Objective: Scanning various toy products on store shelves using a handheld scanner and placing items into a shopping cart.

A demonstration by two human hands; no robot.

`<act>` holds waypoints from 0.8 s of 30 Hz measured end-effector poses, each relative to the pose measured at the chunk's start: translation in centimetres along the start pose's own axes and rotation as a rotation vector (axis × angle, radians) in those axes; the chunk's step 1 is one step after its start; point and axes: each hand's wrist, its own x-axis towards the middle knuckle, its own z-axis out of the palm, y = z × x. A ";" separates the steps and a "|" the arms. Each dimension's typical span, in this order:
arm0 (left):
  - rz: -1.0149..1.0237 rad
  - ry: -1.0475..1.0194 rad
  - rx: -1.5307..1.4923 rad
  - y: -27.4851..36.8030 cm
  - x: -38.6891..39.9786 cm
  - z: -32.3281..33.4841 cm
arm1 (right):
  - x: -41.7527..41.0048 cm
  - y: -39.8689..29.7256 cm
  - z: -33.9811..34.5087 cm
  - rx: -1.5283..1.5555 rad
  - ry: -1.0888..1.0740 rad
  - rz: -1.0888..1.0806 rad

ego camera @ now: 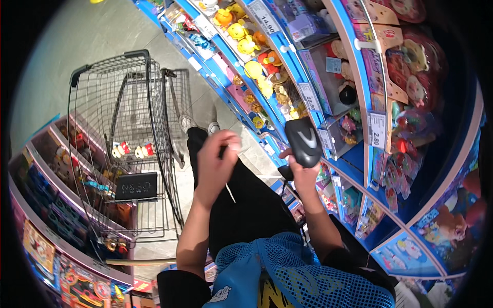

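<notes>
My right hand (pixel 306 177) is wrapped around the handle of a black handheld barcode scanner (pixel 304 144), whose rounded head, with a pale curved mark, faces up at me. The scanner is close to the edges of the toy shelves on the right. My left hand (pixel 216 163) is raised in front of my black trousers (pixel 246 204), fingers bent inward. Motion blur hides whether anything small is between its fingertips. Below its wrist shows a thin white strip (pixel 230 193). Yellow toy figures (pixel 254 71) stand on the shelf beyond the scanner.
To the left stands a wire shopping cart (pixel 154 104), with small red-and-cream figures (pixel 145 150) and a black panel (pixel 136 185) bearing writing visible inside its frame. Low toy bins (pixel 65 194) curve behind it. Tiered blue shelves (pixel 356 73) with price labels and packaged toys rise at the right.
</notes>
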 end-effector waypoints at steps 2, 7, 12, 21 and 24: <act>-0.039 -0.228 -0.109 0.5 1.1 2.9 | 0.2 0.5 -1.1 0.134 0.077 -0.072; 0.024 -0.485 -0.316 0.2 0.2 8.7 | 0.0 -0.8 -1.5 -0.234 -0.106 -0.091; 0.032 -0.504 -0.333 0.5 -1.3 8.6 | -1.3 -1.2 -0.9 -0.384 -0.311 -0.355; -0.401 -0.088 -0.742 -0.7 -1.6 5.5 | 5.1 -1.4 -4.2 -0.447 0.205 -0.411; -0.331 -0.212 -0.622 -0.9 -1.3 5.5 | 8.1 -1.8 -6.2 -0.600 0.502 -0.319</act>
